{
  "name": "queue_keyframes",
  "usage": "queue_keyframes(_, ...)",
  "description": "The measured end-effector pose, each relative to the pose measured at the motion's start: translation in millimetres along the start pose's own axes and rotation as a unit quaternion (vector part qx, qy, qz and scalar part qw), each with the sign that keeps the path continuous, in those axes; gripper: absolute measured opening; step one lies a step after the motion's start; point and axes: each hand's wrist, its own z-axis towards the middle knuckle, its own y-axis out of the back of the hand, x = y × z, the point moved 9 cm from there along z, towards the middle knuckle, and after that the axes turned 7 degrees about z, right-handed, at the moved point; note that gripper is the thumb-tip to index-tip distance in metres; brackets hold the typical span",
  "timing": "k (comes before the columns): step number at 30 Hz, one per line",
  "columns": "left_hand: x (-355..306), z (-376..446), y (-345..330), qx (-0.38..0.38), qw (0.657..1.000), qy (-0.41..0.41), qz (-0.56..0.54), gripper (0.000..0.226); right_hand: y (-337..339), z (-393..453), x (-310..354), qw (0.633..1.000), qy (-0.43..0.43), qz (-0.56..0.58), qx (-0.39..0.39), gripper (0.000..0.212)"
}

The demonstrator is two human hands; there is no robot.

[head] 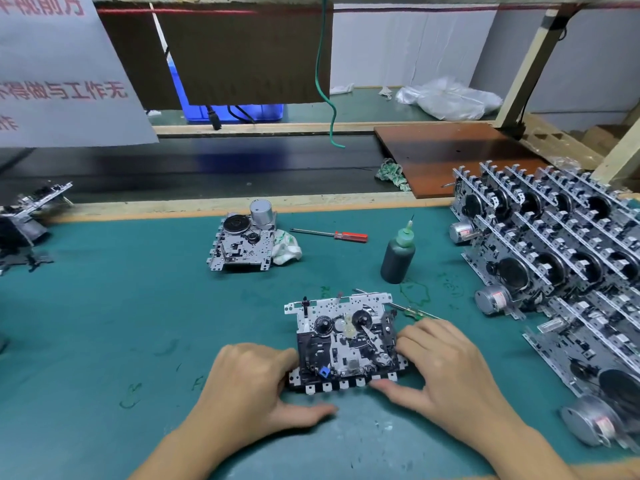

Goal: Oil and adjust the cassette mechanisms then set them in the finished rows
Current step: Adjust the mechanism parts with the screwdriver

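A cassette mechanism (pixel 343 341) lies flat on the green mat (pixel 121 313) in front of me, its reels and gears facing up. My left hand (pixel 252 386) grips its left edge, thumb stretched along the mat below it. My right hand (pixel 446 368) holds its right edge, thumb under the front tabs. A dark oil bottle (pixel 398 256) with a green needle cap stands behind it. A second mechanism (pixel 242 242) with a silver motor sits further back. Finished mechanisms stand in rows (pixel 561 271) on the right.
A red-handled screwdriver (pixel 332 234) lies behind the bottle, and a green-handled one (pixel 414 311) lies just right of the held mechanism. A white rag (pixel 285 249) leans on the far mechanism. More parts (pixel 27 223) sit at the left edge. A dark conveyor belt (pixel 207 168) runs beyond the mat.
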Motion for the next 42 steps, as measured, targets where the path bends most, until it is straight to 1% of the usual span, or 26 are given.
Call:
queue_keyframes(3,1,-2,-1,-0.010,0.999,0.038,0.024,0.055,1,2,-2,1.000,-0.003,0.011,0.001,0.051)
queue_keyframes(5,4,-2,-1,-0.015,0.998,0.054,0.029,0.054,-1,2,-2,0.999,0.005,0.032,0.016,0.052)
queue_keyframes(7,5,-2,-2,-0.006,0.999,0.048,0.020,0.055,0,2,0,0.999,0.014,0.039,0.018,0.050)
queue_keyframes(9,5,-1,-2,0.009,0.999,0.041,0.011,0.061,1,0,1,0.999,0.017,0.027,0.001,0.047)
queue_keyframes(12,6,1,-2,0.011,0.996,0.090,0.020,0.069,2,0,1,1.000,0.010,0.015,-0.017,0.046)
queue_keyframes(15,6,2,-1,-0.011,0.991,0.128,0.033,0.063,2,1,0,0.999,0.007,0.050,-0.014,0.048)
queue_keyframes(18,8,4,-1,-0.014,0.994,0.110,0.024,0.066,2,1,1,0.998,0.003,0.055,-0.019,0.050)
queue_keyframes(22,10,4,-6,0.022,0.996,0.081,0.000,0.075,1,1,1,0.999,-0.017,0.010,-0.034,0.050)
queue_keyframes(24,7,4,-6,0.026,0.997,0.073,-0.011,0.071,2,0,-1,0.999,-0.020,0.008,-0.031,0.051)
queue_keyframes(26,1,3,-6,0.021,0.998,0.045,-0.025,0.065,3,1,-3,0.999,-0.027,0.003,-0.033,0.054)
queue_keyframes(28,-2,2,-7,0.018,0.999,0.031,-0.027,0.063,4,2,-3,0.998,-0.035,-0.009,-0.048,0.055)
queue_keyframes(30,0,2,-7,0.016,0.998,0.053,-0.012,0.063,4,2,-4,0.998,-0.036,0.005,-0.053,0.053)
queue_keyframes(32,4,1,-9,0.017,0.996,0.084,-0.001,0.061,2,1,-2,0.999,-0.006,0.026,-0.031,0.049)
queue_keyframes(35,8,0,-8,0.013,0.994,0.105,0.004,0.063,2,0,1,0.999,0.027,0.009,-0.024,0.044)
queue_keyframes(39,9,1,-5,-0.010,0.993,0.118,0.001,0.059,1,0,2,0.999,0.016,0.035,-0.018,0.044)
queue_keyframes(42,12,1,-6,-0.009,0.991,0.135,-0.001,0.060,1,-1,2,0.998,0.009,0.058,-0.019,0.048)
